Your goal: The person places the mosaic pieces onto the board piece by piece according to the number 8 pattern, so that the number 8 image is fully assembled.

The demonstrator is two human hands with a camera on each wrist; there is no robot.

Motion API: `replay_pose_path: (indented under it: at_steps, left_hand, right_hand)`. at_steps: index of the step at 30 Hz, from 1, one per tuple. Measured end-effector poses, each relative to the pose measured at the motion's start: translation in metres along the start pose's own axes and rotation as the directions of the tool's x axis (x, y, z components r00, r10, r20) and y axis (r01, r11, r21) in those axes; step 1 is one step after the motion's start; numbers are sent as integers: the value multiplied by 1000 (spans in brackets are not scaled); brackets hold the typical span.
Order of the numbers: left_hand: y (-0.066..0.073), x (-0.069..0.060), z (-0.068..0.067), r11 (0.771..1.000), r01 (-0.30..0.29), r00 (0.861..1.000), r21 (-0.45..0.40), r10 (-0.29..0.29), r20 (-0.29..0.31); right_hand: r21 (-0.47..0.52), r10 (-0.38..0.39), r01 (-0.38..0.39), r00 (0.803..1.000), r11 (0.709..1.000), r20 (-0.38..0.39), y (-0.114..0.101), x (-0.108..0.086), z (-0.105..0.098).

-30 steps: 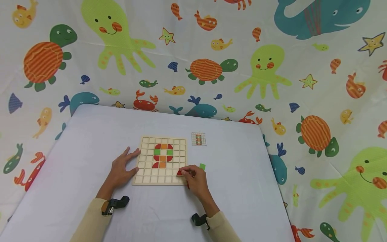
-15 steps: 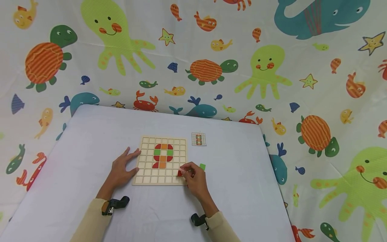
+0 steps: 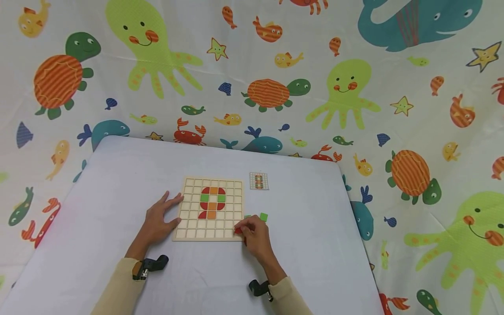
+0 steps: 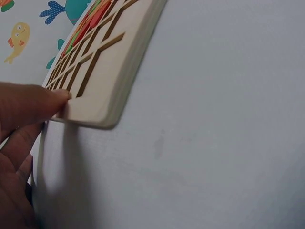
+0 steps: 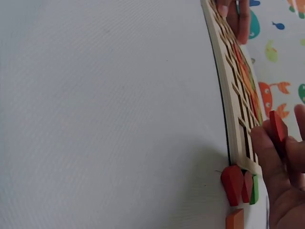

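A wooden grid board [image 3: 193, 225] lies on the white table, with red, orange and green tiles [image 3: 212, 205] set in its middle cells. My left hand [image 3: 159, 221] rests at the board's left edge, thumb and fingers spread apart; in the left wrist view the thumb [image 4: 47, 101] touches the board's corner. Over the lower right edge, my right hand [image 3: 257, 236] pinches a red tile [image 5: 278, 131] between thumb and fingers. That tile has a curved side and is partly hidden by the fingers.
Beside the board's right corner lie loose red tiles [image 5: 232, 185], a green tile [image 5: 255, 190] and an orange tile [image 5: 234, 219]. Another green tile [image 3: 264, 216] lies behind the right hand. A small pattern card [image 3: 259, 181] sits beyond the board's right side.
The red tile has turned in my right fingers and shifted slightly right and toward me. A green tile now shows beside the right hand. My left hand has stayed put.
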State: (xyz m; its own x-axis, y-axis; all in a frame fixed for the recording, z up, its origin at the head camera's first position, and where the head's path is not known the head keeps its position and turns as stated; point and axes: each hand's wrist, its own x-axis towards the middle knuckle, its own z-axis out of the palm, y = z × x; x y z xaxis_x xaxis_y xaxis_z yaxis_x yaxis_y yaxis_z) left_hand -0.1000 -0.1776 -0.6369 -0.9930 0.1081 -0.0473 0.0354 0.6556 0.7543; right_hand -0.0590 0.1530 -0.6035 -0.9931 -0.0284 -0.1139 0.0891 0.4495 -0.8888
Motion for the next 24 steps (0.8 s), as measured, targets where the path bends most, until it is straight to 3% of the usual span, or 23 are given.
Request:
replay_pose_path:
  at_steps: [8,24]
  left_hand:
    - [-3,0,1,1000,-23,1000,-7,22,-14]
    - [-1,1,1,1000,-22,1000,1,22,-16]
  right_hand:
    - [123,64,-69,997,990,48,-7,0,-2]
    - [157,58,-58,998,986,8,-12,0,-4]
